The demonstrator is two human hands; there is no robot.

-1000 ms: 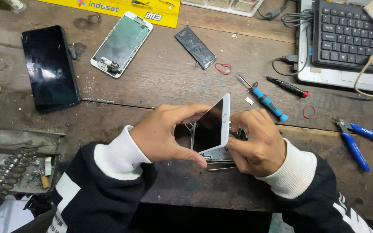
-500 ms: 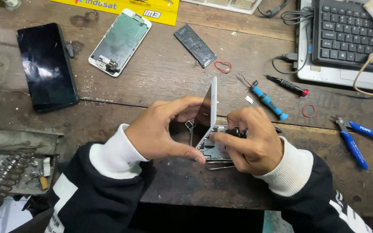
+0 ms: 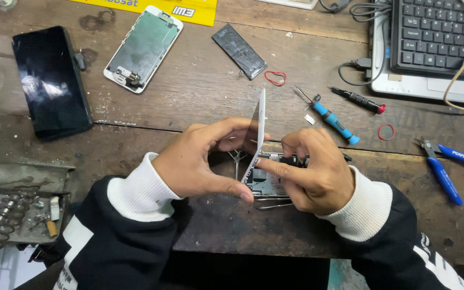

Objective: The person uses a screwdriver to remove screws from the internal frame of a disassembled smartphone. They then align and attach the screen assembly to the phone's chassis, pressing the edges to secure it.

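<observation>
Left hand (image 3: 200, 161) pinched the upright screen panel (image 3: 258, 134), edge-on at frame centre; right hand (image 3: 312, 172) pressed fingertips on the phone body (image 3: 267, 182) just right.

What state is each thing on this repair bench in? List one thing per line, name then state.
white phone screen: lifted nearly upright off its body, held by the left hand
open phone body: flat, insides exposed, right hand pressing on it
black phone: flat, screen dark
loose screen panel: face down
battery: out, lying loose
blue screwdriver: lying unused
blue pliers: shut
laptop: open
</observation>
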